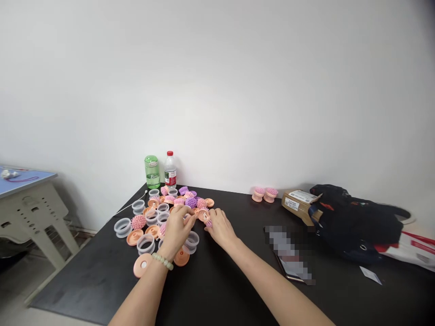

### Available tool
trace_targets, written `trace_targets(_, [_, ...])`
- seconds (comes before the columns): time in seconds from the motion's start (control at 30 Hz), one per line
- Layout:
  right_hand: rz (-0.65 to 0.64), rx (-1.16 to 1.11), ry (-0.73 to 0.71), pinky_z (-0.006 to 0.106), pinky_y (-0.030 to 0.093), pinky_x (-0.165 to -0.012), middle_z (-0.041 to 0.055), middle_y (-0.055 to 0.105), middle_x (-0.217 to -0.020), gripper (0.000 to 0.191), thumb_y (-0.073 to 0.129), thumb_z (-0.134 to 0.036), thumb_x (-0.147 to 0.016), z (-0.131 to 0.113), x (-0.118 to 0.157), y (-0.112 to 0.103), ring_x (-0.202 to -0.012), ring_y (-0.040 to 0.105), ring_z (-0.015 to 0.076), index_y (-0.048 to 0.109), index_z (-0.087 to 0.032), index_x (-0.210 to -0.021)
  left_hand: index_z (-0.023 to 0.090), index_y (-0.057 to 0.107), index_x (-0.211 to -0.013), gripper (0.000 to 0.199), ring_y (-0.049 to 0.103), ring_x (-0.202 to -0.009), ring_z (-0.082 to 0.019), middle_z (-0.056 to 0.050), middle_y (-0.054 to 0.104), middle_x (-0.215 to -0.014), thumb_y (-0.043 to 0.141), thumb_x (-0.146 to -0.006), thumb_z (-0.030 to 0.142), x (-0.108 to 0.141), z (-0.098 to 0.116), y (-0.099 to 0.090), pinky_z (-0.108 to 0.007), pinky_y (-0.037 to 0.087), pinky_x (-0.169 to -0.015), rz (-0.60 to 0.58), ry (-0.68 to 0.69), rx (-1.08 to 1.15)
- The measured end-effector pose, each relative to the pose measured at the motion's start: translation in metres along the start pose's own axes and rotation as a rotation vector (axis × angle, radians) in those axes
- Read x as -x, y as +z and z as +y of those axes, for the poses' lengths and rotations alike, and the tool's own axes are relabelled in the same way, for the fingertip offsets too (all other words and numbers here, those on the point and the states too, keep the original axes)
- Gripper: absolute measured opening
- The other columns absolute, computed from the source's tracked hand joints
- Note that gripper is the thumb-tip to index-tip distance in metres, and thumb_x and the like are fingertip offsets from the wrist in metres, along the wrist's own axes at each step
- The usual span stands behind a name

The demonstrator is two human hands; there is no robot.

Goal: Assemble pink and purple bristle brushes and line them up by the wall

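Observation:
Many loose parts lie on the black table: clear rings (pixel 146 244), orange discs (pixel 135 237) and spiky pink and purple pieces (pixel 138 222). My left hand (pixel 177 226), with a beaded bracelet at its wrist, reaches over the pile, its thumb and fingertips pressed together; anything between them is too small to make out. Just to its right, my right hand (pixel 219 227) has its fingers wrapped round an orange disc (pixel 203 215) with a purple spiky piece (pixel 208 223) under it. The two hands are close but apart.
A green bottle (pixel 152 172) and a red-capped bottle (pixel 170 170) stand behind the pile. Two pink brushes (pixel 264 194) sit near the wall. Farther right are a cardboard box (pixel 299 204), a dark bag (pixel 350 226), a phone (pixel 288 256) and a card (pixel 370 275).

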State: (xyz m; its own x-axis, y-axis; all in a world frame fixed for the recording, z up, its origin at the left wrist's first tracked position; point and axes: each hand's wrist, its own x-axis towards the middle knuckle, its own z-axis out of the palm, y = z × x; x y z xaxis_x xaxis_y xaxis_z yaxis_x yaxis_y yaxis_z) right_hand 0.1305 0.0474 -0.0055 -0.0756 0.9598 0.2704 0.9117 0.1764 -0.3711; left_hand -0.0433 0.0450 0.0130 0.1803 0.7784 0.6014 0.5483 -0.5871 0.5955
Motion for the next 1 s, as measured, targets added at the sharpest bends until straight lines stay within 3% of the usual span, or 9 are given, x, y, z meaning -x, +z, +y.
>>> trace_targets(0.1, [0.032,-0.044,0.002,0.042,0.047,-0.091,0.0122,0.061,-0.108,0.031,0.070,-0.008,-0.072,0.005,0.001,0.003,-0.104,0.057,0.0313,0.059,-0.019,-0.098,0.021,0.064,-0.073,0.023,0.060,-0.083,-0.026,-0.005,0.063,-0.081,0.067,-0.084,0.041,-0.001,-0.001,-0.007,-0.040,0.048,-0.074,-0.176,0.034,-0.093])
trace_targets(0.17, [0.054,-0.099,-0.006,0.040,0.047,-0.090,0.0105,0.062,-0.105,0.026,0.067,-0.010,-0.074,0.011,0.009,-0.001,-0.103,0.057,0.0299,0.058,-0.020,-0.096,0.021,0.068,-0.079,0.033,0.058,-0.086,-0.029,-0.007,0.062,-0.086,0.081,-0.067,0.049,0.001,-0.001,-0.010,-0.041,0.048,-0.073,-0.322,0.101,-0.199])
trace_targets(0.23, [0.076,-0.172,-0.013,0.039,0.047,-0.090,0.0082,0.064,-0.104,0.023,0.065,-0.013,-0.076,0.019,0.019,-0.008,-0.102,0.058,0.0283,0.057,-0.021,-0.096,0.020,0.068,-0.086,0.053,0.056,-0.091,-0.033,-0.009,0.061,-0.094,0.092,-0.047,0.047,0.005,-0.001,-0.011,-0.042,0.048,-0.074,-0.424,0.160,-0.305])
trace_targets(0.3, [0.096,-0.256,-0.020,0.039,0.048,-0.089,0.0057,0.066,-0.106,0.023,0.063,-0.017,-0.077,0.026,0.029,-0.013,-0.102,0.060,0.0264,0.058,-0.023,-0.099,0.019,0.067,-0.086,0.059,0.054,-0.095,-0.035,-0.011,0.060,-0.099,0.096,-0.039,0.036,0.008,-0.001,-0.010,-0.044,0.048,-0.076,-0.467,0.159,-0.381])
trace_targets(0.5, [0.129,-0.598,0.005,0.037,0.056,-0.083,0.0062,0.068,-0.110,0.029,0.061,-0.033,-0.081,0.045,0.049,-0.011,-0.099,0.068,0.0242,0.053,-0.024,-0.107,0.019,0.064,-0.088,0.042,0.055,-0.100,-0.032,-0.008,0.061,-0.102,0.088,-0.054,0.021,0.009,0.009,-0.005,-0.043,0.048,-0.083,-0.494,0.108,-0.352])
trace_targets(0.6, [0.125,-0.967,0.067,0.037,0.059,-0.076,0.0079,0.067,-0.109,0.036,0.066,-0.039,-0.079,0.048,0.056,-0.014,-0.095,0.070,0.0249,0.051,-0.024,-0.109,0.022,0.062,-0.105,0.040,0.057,-0.104,-0.028,-0.005,0.063,-0.109,0.076,-0.068,0.015,0.008,0.017,-0.003,-0.040,0.048,-0.088,-0.468,0.022,-0.130])
trace_targets(0.67, [0.143,-1.055,0.072,0.038,0.059,-0.078,0.0085,0.066,-0.110,0.041,0.072,-0.037,-0.076,0.048,0.061,-0.021,-0.099,0.069,0.0259,0.052,-0.024,-0.109,0.025,0.061,-0.115,0.048,0.056,-0.111,-0.026,-0.004,0.063,-0.116,0.072,-0.071,0.010,0.009,0.022,0.000,-0.039,0.045,-0.096,-0.444,-0.015,0.055])
trace_targets(0.9, [0.156,-0.794,-0.100,0.038,0.054,-0.088,0.0065,0.068,-0.110,0.035,0.066,-0.017,-0.076,0.037,0.074,-0.040,-0.101,0.067,0.0243,0.058,-0.024,-0.109,0.027,0.054,-0.127,0.066,0.056,-0.115,-0.026,-0.004,0.061,-0.119,0.068,-0.068,0.001,0.017,0.025,0.017,-0.043,0.043,-0.100,-0.361,-0.014,0.230])
trace_targets(1.0, [0.179,-0.592,-0.199,0.039,0.052,-0.094,0.0068,0.065,-0.117,0.037,0.061,-0.011,-0.075,0.032,0.077,-0.038,-0.108,0.064,0.0253,0.063,-0.025,-0.109,0.023,0.055,-0.111,0.052,0.059,-0.105,-0.025,-0.004,0.064,-0.110,0.073,-0.067,0.004,0.017,0.025,0.019,-0.041,0.046,-0.092,-0.338,-0.048,0.241])
